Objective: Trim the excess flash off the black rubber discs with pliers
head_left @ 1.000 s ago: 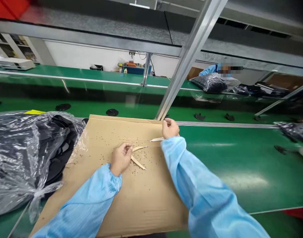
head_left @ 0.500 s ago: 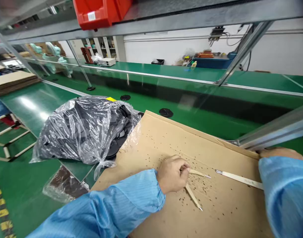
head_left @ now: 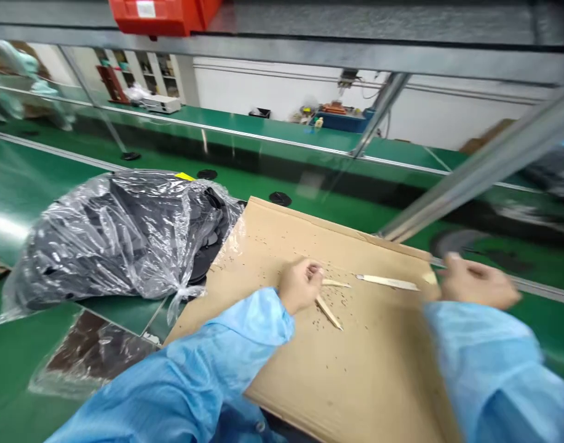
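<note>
My left hand (head_left: 301,284) is closed over the cardboard sheet (head_left: 365,363), fingertips pressed together; what they hold, if anything, is hidden. Beside it lie two pale pointed tools, one (head_left: 336,283) pointing right and one (head_left: 328,312) slanting toward me. Small dark bits are scattered around them. A white-handled tool (head_left: 387,282) with a metal tip lies between my hands. Past the cardboard's right edge is my right hand (head_left: 480,283), its fingers bent and thumb side up, blurred; its grip is unclear.
A clear plastic bag of dark grey round pieces (head_left: 125,234) sits at the left. A flat brown piece in plastic (head_left: 97,344) lies below it. Metal posts (head_left: 466,178) rise behind the cardboard. A red bin (head_left: 162,17) is overhead. Black discs (head_left: 280,199) lie on the green surface.
The view has shifted right. My right hand, mostly hidden behind its sleeve before, now shows beyond the cardboard's right edge. My left hand stays by the pointed tools.
</note>
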Tool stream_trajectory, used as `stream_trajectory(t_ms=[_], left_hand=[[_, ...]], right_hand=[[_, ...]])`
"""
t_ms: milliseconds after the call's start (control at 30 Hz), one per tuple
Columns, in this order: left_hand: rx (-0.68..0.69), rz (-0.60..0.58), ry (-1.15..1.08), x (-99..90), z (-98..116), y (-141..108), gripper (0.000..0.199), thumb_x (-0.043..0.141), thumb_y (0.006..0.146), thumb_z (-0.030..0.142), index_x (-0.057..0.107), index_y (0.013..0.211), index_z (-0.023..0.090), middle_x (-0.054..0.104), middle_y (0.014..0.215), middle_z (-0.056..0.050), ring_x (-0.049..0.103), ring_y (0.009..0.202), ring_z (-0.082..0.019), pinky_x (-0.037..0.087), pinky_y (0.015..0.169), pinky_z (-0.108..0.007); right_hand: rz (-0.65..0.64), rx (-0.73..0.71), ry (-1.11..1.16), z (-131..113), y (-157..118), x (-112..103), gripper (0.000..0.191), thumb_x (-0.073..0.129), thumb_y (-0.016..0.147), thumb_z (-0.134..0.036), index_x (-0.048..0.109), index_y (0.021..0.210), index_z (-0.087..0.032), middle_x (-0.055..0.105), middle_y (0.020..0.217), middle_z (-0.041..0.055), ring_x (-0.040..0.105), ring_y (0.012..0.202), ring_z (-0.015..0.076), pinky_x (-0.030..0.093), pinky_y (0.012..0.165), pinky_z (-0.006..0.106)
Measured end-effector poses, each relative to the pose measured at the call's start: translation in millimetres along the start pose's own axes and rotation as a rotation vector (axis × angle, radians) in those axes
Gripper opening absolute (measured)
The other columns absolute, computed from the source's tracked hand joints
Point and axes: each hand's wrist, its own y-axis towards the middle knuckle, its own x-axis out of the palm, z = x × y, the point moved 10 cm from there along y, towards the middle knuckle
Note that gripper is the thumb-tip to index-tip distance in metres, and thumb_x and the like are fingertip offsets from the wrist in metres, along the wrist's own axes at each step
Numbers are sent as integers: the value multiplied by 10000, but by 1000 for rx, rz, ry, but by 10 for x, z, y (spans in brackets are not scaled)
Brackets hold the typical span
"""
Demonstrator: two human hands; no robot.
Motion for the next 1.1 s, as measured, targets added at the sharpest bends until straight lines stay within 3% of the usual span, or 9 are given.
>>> stream_trajectory(t_ms=[100, 200, 267, 333, 433, 567, 633, 800, 1100], left_hand=[[-167, -53, -288, 89, -97, -5, 340, 651, 783, 343, 551, 1045, 151, 622, 912, -56, 569, 636, -103, 466, 595, -246], [-226, -154, -552, 187, -48, -24, 483, 722, 720, 376, 526, 1095, 144, 637, 964, -69, 612, 722, -126, 492, 657, -263], [-226, -115, -630, 105, -25, -14, 467, 760, 674, 341, 560, 1043, 136, 650, 964, -64, 618, 804, -137, 493, 732, -267], [-274, -45, -651, -10, -76, -6, 431, 765, 656, 313, 572, 999, 137, 654, 915, -46, 610, 780, -132, 488, 700, -258], [-377, -9, -669, -85, -173, 1, 391, 744, 665, 301, 558, 976, 152, 627, 800, -14, 582, 655, -117, 446, 550, -229], [-425, -8, -730, -61, -225, 50, 337, 745, 647, 253, 536, 893, 155, 577, 705, 7, 555, 603, -109, 397, 474, -204], [-448, -22, -770, -16, -241, 65, 319, 740, 644, 243, 515, 854, 159, 540, 652, 18, 529, 561, -103, 366, 443, -199], [-495, -102, -827, 74, -190, 39, 303, 715, 654, 227, 499, 861, 180, 537, 631, 18, 494, 509, -96, 326, 427, -197], [-504, -184, -848, 137, -79, -6, 386, 706, 645, 173, 567, 1003, 206, 522, 673, 29, 469, 533, -84, 305, 430, -196]], right_hand=[[-319, 51, 163, -246, -874, 241, 436, 736, 607, -551, 662, 742, -143, 654, 658, 138, 612, 598, 221, 459, 565, 365], [-579, 33, 376, -534, -1708, 565, 485, 676, 650, -630, 604, 717, -155, 620, 595, 60, 576, 527, 184, 483, 524, 332], [-665, -182, 370, -812, -2064, 636, 459, 594, 757, -615, 627, 781, -157, 669, 747, 96, 627, 669, 212, 528, 629, 364], [-607, -458, 270, -1034, -2231, 544, 464, 552, 818, -571, 637, 992, -149, 663, 1026, 150, 619, 953, 266, 505, 846, 438], [-601, -724, 25, -1091, -2342, 513, 581, 562, 825, -546, 539, 1242, -143, 528, 1304, 185, 459, 1231, 327, 363, 1029, 521], [-809, -854, -182, -897, -2456, 700, 495, 538, 864, -459, 524, 1270, -176, 537, 1304, 160, 463, 1227, 317, 336, 1026, 547], [-799, -837, -172, -861, -2411, 708, 413, 488, 900, -392, 544, 1245, -172, 573, 1243, 155, 501, 1174, 298, 361, 1011, 524], [-543, -678, 37, -946, -2090, 447, 421, 333, 965, -351, 510, 1291, -151, 567, 1164, 157, 529, 1099, 257, 434, 972, 427], [-519, -691, 102, -993, -2080, 352, 427, 521, 891, -490, 603, 1210, -218, 567, 1044, 106, 584, 946, 223, 504, 873, 345]])
